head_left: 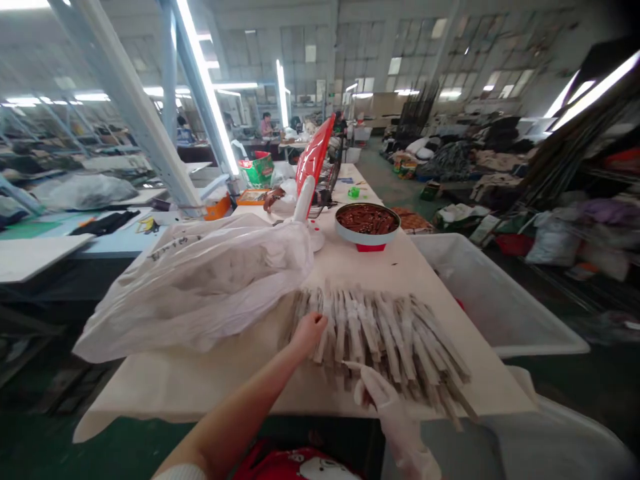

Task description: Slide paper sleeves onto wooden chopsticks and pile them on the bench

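Note:
A wide row of thin grey-beige strips, some with whitish wrapping, lies side by side on the pale table. My bare left hand is at the left end of the row, its fingers curled closed over the strips. What they pinch is hidden. My right hand wears a whitish glove and is at the near edge of the row. Its forefinger stretches toward the strips, apart from the bent lower fingers, and I see nothing held in it.
A large translucent plastic bag spreads over the table's left side. Behind it stands a red-and-white device. A round tin of brown pieces sits on a red base. A white bin stands to the right. People work far back.

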